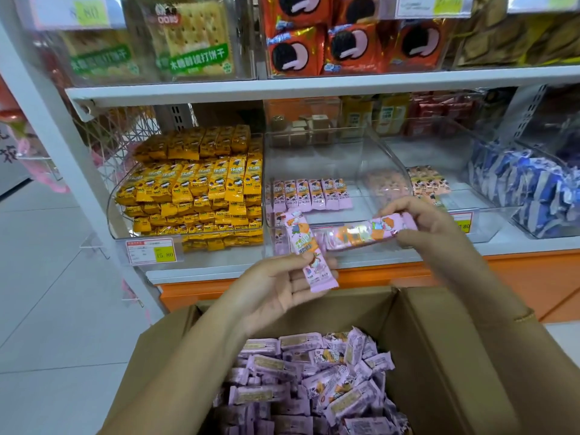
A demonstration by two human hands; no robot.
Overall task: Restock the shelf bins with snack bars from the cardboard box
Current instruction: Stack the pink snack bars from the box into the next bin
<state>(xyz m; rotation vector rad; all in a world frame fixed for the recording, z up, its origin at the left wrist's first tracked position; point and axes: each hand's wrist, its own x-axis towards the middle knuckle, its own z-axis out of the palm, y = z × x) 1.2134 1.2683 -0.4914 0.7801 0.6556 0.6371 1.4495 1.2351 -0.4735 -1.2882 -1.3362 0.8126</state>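
An open cardboard box (439, 334) below me holds several pink-purple snack bars (314, 381). My left hand (282, 287) holds one pink bar (306, 249) upright by its lower end, above the box. My right hand (420, 221) grips another pink bar (361, 232) lying crosswise, at the front lip of the middle clear bin (389, 171). That bin has a single row of pink bars (309, 194) standing on its floor.
A clear bin (119, 196) on the left is stacked full of yellow bars. To the right stand a bin with peach packs (428, 180) and one with blue packs (527, 189). The upper shelf (314, 84) carries cracker and cookie packs. An orange base panel (533, 277) runs under the shelf.
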